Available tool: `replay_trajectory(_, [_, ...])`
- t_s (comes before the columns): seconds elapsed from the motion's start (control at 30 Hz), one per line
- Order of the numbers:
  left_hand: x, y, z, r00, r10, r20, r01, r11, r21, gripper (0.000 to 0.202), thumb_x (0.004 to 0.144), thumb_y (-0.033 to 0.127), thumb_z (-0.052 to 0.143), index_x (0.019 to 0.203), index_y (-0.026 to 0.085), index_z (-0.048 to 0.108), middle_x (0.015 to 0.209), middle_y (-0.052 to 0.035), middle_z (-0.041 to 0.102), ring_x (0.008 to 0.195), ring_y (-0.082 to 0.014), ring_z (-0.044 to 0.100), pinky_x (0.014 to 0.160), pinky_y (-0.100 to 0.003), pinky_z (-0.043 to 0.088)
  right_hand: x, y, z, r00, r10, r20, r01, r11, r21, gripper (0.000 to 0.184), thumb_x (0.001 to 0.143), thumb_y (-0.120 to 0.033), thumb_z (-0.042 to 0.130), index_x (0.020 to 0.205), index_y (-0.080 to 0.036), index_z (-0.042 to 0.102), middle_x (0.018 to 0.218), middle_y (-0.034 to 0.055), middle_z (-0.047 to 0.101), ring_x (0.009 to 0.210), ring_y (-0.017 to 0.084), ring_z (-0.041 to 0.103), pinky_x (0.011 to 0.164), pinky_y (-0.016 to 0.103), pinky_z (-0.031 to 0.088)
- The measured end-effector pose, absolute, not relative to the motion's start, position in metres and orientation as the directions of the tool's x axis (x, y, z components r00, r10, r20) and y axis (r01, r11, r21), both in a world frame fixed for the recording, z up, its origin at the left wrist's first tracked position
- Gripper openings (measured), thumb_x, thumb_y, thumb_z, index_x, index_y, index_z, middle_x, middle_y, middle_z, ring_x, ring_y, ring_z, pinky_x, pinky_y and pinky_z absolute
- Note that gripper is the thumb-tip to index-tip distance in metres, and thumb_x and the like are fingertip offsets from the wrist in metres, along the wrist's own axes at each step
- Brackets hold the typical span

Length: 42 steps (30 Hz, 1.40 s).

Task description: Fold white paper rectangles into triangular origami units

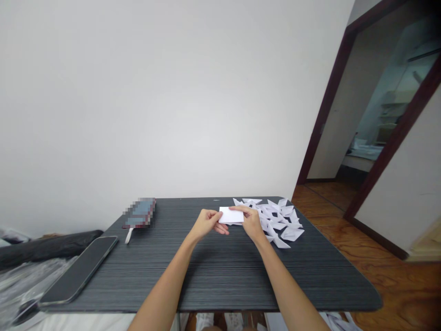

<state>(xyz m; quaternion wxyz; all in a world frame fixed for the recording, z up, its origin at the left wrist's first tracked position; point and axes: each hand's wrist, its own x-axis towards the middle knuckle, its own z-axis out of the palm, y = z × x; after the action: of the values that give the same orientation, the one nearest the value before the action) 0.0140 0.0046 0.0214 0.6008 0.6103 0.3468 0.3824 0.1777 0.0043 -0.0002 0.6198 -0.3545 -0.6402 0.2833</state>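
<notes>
A small folded sheet of white paper (231,216) is held between my two hands above the dark table. My left hand (209,221) pinches its left edge between thumb and fingers. On the other side, my right hand (251,219) grips the right end, with a finger lying along the top edge. Just beyond and to the right of my right hand is a pile of folded white paper boats (275,218), several of them overlapping.
The dark wood-grain table (220,280) stands against a white wall. A phone (82,266) lies at its left edge. Farther back is a blurred-out device (141,212) with a white strap (129,236). Plastic-wrapped items (31,271) lie left; a doorway (358,105) opens right.
</notes>
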Motion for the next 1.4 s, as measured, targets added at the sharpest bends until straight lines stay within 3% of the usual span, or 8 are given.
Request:
replay_trajectory(0.6, [0.014, 0.003, 0.022, 0.494, 0.866, 0.082, -0.049, -0.066, 0.997, 0.04, 0.072, 0.044, 0.05, 0.075, 0.004, 0.053, 0.061, -0.0152, 0.064, 0.053, -0.0195, 0.063, 0.046, -0.023, 0.049, 0.178, 0.0, 0.005, -0.012, 0.787, 0.616, 0.132, 0.612, -0.78, 0.03, 0.066, -0.01, 0.043, 0.081, -0.02, 0.067, 0.081, 0.004, 0.065, 0.073, 0.016, 0.056, 0.063, 0.026, 0.043])
replay_trajectory(0.7, [0.011, 0.002, 0.024, 0.491, 0.861, 0.131, -0.038, -0.128, 0.991, 0.04, 0.073, 0.045, 0.048, 0.073, 0.006, 0.052, 0.06, -0.0137, 0.064, 0.051, -0.0191, 0.062, 0.044, -0.023, 0.048, 0.183, 0.002, 0.007, -0.029, 0.787, 0.616, 0.145, 0.614, -0.776, 0.033, 0.066, -0.009, 0.039, 0.079, -0.021, 0.068, 0.085, 0.0033, 0.065, 0.08, 0.016, 0.057, 0.071, 0.029, 0.043])
replay_trajectory(0.8, [0.008, -0.002, 0.03, 0.511, 0.845, 0.16, -0.016, -0.177, 0.984, 0.04, 0.073, 0.047, 0.047, 0.07, 0.007, 0.05, 0.057, -0.0118, 0.063, 0.048, -0.0184, 0.061, 0.042, -0.023, 0.047, 0.188, 0.002, 0.012, 0.064, 0.793, 0.606, 0.106, 0.598, -0.794, 0.033, 0.069, -0.012, 0.038, 0.082, -0.02, 0.066, 0.088, 0.0033, 0.065, 0.086, 0.016, 0.056, 0.077, 0.03, 0.041])
replay_trajectory(0.87, [0.007, -0.006, 0.033, 0.575, 0.807, 0.137, 0.006, -0.172, 0.985, 0.04, 0.073, 0.047, 0.046, 0.067, 0.008, 0.05, 0.056, -0.0114, 0.062, 0.047, -0.0183, 0.061, 0.04, -0.022, 0.046, 0.189, 0.0, 0.015, 0.08, 0.819, 0.568, 0.057, 0.565, -0.823, 0.029, 0.072, -0.018, 0.04, 0.088, -0.019, 0.064, 0.087, 0.0045, 0.065, 0.083, 0.016, 0.057, 0.074, 0.029, 0.041])
replay_trajectory(0.93, [0.007, -0.011, 0.035, 0.656, 0.75, 0.084, 0.039, -0.145, 0.989, 0.04, 0.073, 0.048, 0.046, 0.065, 0.008, 0.049, 0.056, -0.0115, 0.062, 0.046, -0.0184, 0.061, 0.039, -0.022, 0.045, 0.185, -0.005, 0.018, -0.037, 0.87, 0.492, 0.039, 0.493, -0.869, 0.026, 0.074, -0.025, 0.045, 0.09, -0.017, 0.064, 0.08, 0.0052, 0.065, 0.073, 0.015, 0.058, 0.066, 0.027, 0.042])
replay_trajectory(1.07, [0.011, -0.015, 0.035, 0.732, 0.681, 0.012, 0.09, -0.115, 0.989, 0.041, 0.073, 0.049, 0.046, 0.067, 0.008, 0.05, 0.056, -0.0113, 0.062, 0.046, -0.0183, 0.061, 0.038, -0.022, 0.045, 0.176, -0.012, 0.017, -0.29, 0.916, 0.278, 0.119, 0.323, -0.939, 0.029, 0.071, -0.037, 0.051, 0.068, -0.012, 0.065, 0.057, 0.0021, 0.059, 0.047, 0.01, 0.048, 0.043, 0.02, 0.033])
replay_trajectory(1.4, [0.01, -0.01, 0.029, 0.733, 0.68, -0.003, 0.129, -0.135, 0.982, 0.042, 0.073, 0.049, 0.045, 0.065, 0.008, 0.051, 0.056, -0.0122, 0.063, 0.047, -0.0182, 0.061, 0.039, -0.021, 0.045, 0.173, -0.007, 0.012, -0.267, 0.917, 0.298, 0.097, 0.333, -0.938, 0.028, 0.069, -0.038, 0.054, 0.057, -0.013, 0.059, 0.05, -0.001, 0.052, 0.044, 0.007, 0.041, 0.04, 0.018, 0.029])
